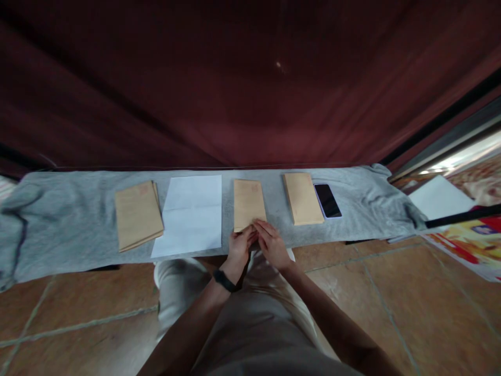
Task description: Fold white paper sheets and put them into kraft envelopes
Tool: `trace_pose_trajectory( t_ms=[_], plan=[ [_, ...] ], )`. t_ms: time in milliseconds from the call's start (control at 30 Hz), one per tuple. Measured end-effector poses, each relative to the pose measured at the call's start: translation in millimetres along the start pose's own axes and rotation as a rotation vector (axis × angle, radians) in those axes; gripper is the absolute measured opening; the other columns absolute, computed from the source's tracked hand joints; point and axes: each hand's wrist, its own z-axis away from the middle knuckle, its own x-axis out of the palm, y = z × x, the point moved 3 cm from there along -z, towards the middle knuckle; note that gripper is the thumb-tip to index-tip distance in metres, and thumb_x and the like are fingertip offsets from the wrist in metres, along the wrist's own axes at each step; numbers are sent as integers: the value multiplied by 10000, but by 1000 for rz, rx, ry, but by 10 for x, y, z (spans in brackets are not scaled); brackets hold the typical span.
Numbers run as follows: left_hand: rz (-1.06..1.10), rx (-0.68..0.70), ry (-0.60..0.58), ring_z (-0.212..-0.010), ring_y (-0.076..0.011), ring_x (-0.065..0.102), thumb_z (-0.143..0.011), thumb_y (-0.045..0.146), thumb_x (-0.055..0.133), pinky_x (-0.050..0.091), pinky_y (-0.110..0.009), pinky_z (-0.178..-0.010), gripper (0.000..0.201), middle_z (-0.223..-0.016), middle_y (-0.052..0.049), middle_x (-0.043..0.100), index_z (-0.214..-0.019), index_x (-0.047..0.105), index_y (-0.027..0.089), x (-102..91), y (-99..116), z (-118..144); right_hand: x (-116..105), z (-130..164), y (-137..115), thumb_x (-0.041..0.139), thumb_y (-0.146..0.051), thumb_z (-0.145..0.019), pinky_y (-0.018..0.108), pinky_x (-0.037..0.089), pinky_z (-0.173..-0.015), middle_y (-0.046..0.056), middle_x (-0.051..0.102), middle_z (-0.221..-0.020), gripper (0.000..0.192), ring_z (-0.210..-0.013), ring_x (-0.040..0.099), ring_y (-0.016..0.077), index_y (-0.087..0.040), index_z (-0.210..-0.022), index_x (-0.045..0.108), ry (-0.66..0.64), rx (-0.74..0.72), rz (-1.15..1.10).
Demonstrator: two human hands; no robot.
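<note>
A brown envelope point(249, 202) lies on a grey cloth point(70, 219) spread on the floor. My left hand point(239, 246) and my right hand point(271, 241) both press on its near edge, fingers together on the paper. A black band sits on my left wrist. Left of the envelope lies a white sheet point(191, 215) with fold creases, and further left a stack of brown envelopes point(138, 214). To the right rests another stack of brown envelopes point(302, 198).
A dark phone point(327, 200) lies face up beside the right stack. A dark red curtain point(235, 83) hangs behind the cloth. White paper point(440, 197) and a colourful printed sheet point(469, 241) lie at the far right. Brown floor tiles point(391, 292) surround my legs.
</note>
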Motion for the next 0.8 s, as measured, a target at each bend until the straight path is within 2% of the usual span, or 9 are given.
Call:
trace_pose_trajectory(
  t_ms=[233, 400, 467, 500, 533, 600, 667, 733, 800],
  plan=[
    [-101, -81, -8, -708, -199, 744, -745, 305, 800, 612, -335, -752, 220, -772, -97, 763, -802, 678, 130, -231, 6, 143, 82, 147, 126, 430, -167, -988, 466, 380, -1215, 113, 523, -1523, 515, -1440, 453, 222, -165, -1501, 482, -71, -33, 125],
    [-388, -98, -45, -643, -200, 723, -828, 485, 702, 598, -317, -649, 357, -723, -96, 737, -812, 682, 129, -510, 5, 248, 102, 169, 107, 453, -223, -1015, 460, 355, -1229, 106, 505, -1540, 484, -1458, 430, 222, -163, -1493, 493, -129, -68, 257],
    [-614, 49, -67, -602, -193, 698, -887, 537, 608, 586, -318, -610, 396, -693, -74, 718, -791, 669, 158, -570, 48, 281, 105, 166, 95, 460, -226, -1015, 457, 347, -1234, 108, 497, -1545, 485, -1464, 421, 222, -155, -1494, 491, -139, -73, 289],
    [-740, 178, -95, -643, -198, 707, -920, 538, 558, 596, -333, -648, 400, -731, -74, 728, -807, 675, 173, -564, 84, 292, 108, 166, 90, 462, -225, -1015, 454, 343, -1236, 107, 491, -1550, 489, -1466, 417, 221, -153, -1498, 485, -143, -76, 300],
    [-864, 331, -140, -743, -209, 728, -954, 522, 508, 607, -357, -736, 395, -820, -82, 751, -861, 691, 185, -532, 120, 298, 113, 168, 87, 464, -224, -1015, 451, 337, -1239, 105, 483, -1555, 494, -1468, 414, 220, -152, -1503, 478, -146, -80, 309],
    [-1100, 639, -256, -1083, -228, 703, -1012, 460, 421, 552, -409, -995, 391, -1136, -105, 748, -1093, 702, 200, -408, 169, 283, 128, 179, 87, 477, -237, -1015, 453, 325, -1246, 101, 473, -1563, 497, -1466, 416, 224, -154, -1504, 476, -151, -88, 326],
    [-1328, 871, -344, -1380, -234, 522, -1038, 406, 378, 407, -446, -1178, 449, -1450, -125, 592, -1368, 582, 180, -258, 174, 200, 154, 197, 95, 506, -266, -1009, 473, 312, -1250, 99, 486, -1555, 486, -1458, 427, 241, -159, -1483, 504, -150, -97, 350],
    [-1556, 989, -362, -1498, -259, 360, -1034, 407, 397, 319, -474, -1236, 541, -1581, -163, 437, -1488, 456, 120, -125, 156, 42, 184, 216, 111, 534, -291, -1001, 490, 312, -1248, 109, 543, -1507, 459, -1436, 456, 254, -153, -1438, 554, -140, -105, 375],
    [-1730, 1034, -349, -1529, -274, 293, -1033, 425, 393, 281, -486, -1251, 592, -1606, -180, 387, -1521, 406, 90, -18, 147, -149, 210, 231, 129, 543, -309, -1002, 491, 321, -1243, 117, 604, -1443, 426, -1406, 492, 254, -145, -1392, 594, -130, -115, 396]
  ],
)
